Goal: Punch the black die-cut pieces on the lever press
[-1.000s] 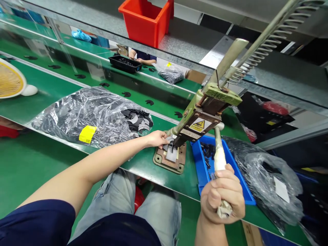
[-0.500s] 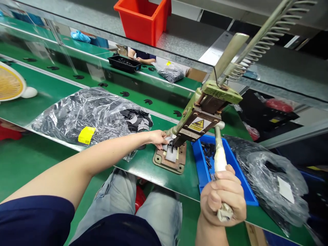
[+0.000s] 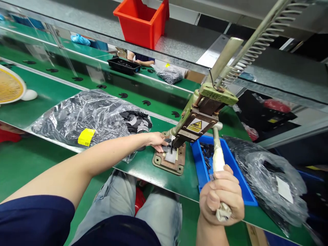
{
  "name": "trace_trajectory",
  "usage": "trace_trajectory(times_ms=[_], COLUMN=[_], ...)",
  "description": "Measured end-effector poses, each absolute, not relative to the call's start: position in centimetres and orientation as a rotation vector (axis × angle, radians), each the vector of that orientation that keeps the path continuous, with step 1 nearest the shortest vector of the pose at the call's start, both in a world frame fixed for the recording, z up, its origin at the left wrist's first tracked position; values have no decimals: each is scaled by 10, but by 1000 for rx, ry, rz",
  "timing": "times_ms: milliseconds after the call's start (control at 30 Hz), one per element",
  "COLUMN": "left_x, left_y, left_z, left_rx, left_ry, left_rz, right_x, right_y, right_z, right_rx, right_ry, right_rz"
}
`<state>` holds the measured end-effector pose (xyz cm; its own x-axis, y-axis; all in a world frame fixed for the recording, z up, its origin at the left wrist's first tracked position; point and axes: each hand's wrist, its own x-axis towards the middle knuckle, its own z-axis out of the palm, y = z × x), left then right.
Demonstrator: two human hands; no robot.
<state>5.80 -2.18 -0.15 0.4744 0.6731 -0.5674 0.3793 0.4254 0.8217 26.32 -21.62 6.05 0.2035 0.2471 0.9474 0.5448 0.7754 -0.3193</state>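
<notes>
Now the thin curved piece (image 3: 166,147) is showing a darker grey than the pale face it was showing a moment ago, so I am apparently tilting it over the base (image 3: 160,164) of the press (image 3: 201,114), near the middle of the frame. For the work in hand, I am judging this to be a moment of handling the piece rather than stamping it; whether I am seating it or lifting it away, I cannot tell. The fingers of my left hand (image 3: 156,139) are pinching the piece by its edge, thumb and forefinger parted only by its thin body, while the others are bending underneath, partly hidden. Meanwhile my right hand (image 3: 222,197), at the lower right, is grasping the wrapped handle of the lever (image 3: 218,157), its fingers curling fully around; the lever is keeping its angle, as far as I am seeing. Just behind it, a blue bin (image 3: 197,165) is holding small black parts. Left of centre, a clear bag (image 3: 94,114) is lying on the green table (image 3: 142,169), more curved pieces showing at its mouth.
</notes>
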Motion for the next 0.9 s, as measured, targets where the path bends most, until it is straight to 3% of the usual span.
trace_trajectory(times_ms=[200,300,367,500,667,900], left_x=[62,60,54,31,10,10], left_y=[-26,-33,-41,-66,-103,-134], left_z=[-3,-1,4,23,48,54], left_rx=[1152,1167,1168,1170,1246,1294], left_ry=[1115,1104,1058,916,789,778], left_rz=[293,357,421,519,564,540], right_x=[263,273,282,286,248,206], right_y=[-180,-160,-152,-156,-182,-190], right_z=[134,179,182,112,11,-21], right_rx=[-492,-564,-608,-870,-1189,-1151], right_ry=[-1271,-1316,-1283,-1124,-1441,-1482], right_rz=[-278,-113,-44,-34,510,655])
